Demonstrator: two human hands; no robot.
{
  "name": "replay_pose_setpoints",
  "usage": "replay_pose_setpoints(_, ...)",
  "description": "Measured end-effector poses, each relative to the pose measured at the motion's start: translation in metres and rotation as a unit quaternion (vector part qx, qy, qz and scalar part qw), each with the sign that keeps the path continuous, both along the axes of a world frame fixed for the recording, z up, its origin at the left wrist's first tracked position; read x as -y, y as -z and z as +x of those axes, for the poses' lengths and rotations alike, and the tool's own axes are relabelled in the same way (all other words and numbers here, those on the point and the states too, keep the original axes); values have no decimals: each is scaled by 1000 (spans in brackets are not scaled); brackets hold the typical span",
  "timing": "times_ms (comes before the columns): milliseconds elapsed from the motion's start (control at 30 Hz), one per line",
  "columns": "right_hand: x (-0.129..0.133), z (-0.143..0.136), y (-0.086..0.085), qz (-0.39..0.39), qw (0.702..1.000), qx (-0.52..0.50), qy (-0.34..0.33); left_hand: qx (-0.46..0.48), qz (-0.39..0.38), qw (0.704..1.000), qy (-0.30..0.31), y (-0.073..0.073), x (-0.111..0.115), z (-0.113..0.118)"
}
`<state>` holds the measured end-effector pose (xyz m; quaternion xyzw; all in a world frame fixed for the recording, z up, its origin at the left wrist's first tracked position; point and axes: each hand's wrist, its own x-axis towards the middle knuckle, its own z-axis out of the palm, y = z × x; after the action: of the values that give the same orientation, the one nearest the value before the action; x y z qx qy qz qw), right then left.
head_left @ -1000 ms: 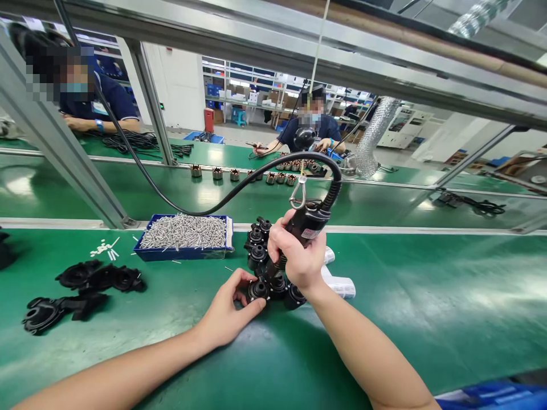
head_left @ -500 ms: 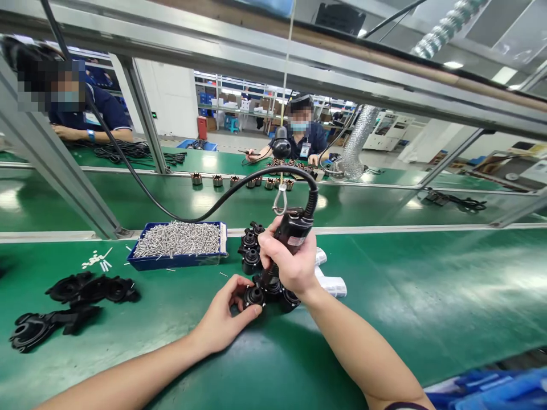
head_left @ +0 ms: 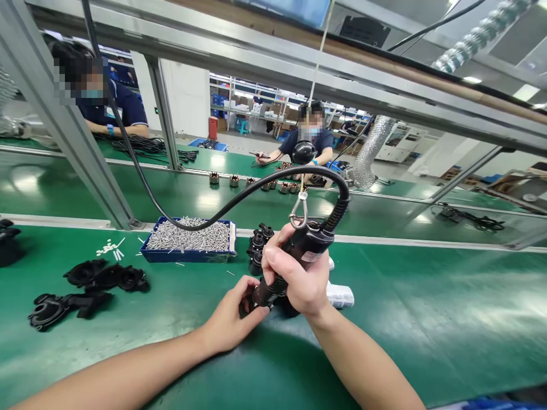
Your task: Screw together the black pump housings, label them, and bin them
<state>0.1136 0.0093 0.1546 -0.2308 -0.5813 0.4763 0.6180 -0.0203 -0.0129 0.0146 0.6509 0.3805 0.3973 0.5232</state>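
My right hand (head_left: 301, 279) is wrapped round a black corded electric screwdriver (head_left: 311, 245), tilted with its lower end toward the left. That end reaches a round black plastic housing (head_left: 248, 306) on the green bench, and largely covers it. With thumb and fingers, my left hand (head_left: 228, 322) grips this housing from the left side. Similar black housings (head_left: 257, 242) are grouped just behind, partly hidden by my right hand. The screwdriver's top hangs from a metal hook (head_left: 299, 213) on a cord, and its thick black cable (head_left: 239, 202) loops off to the left.
A blue box (head_left: 188, 258) full of metal screws stands behind my left hand. Larger black plastic parts (head_left: 106, 277) lie at the left, near small white pieces (head_left: 109, 247). White wrapped rolls (head_left: 341, 296) lie right. Two co-workers sit beyond the metal frame (head_left: 92, 154).
The screwdriver's lower end has moved left from the neighbouring housings onto the one in my left hand. The whole view has shifted, so the surroundings appear farther right.
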Motion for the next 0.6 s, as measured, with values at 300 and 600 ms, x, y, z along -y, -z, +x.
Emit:
replay_pose_setpoints(300, -1, -3, 6, -1, 1000, 31, -2, 4, 9, 1000, -12, 3, 0, 0)
replay_pose_setpoints(600, 3, -10, 22, -6, 1000, 22, -3, 27, -20, 999, -24, 6, 1, 5)
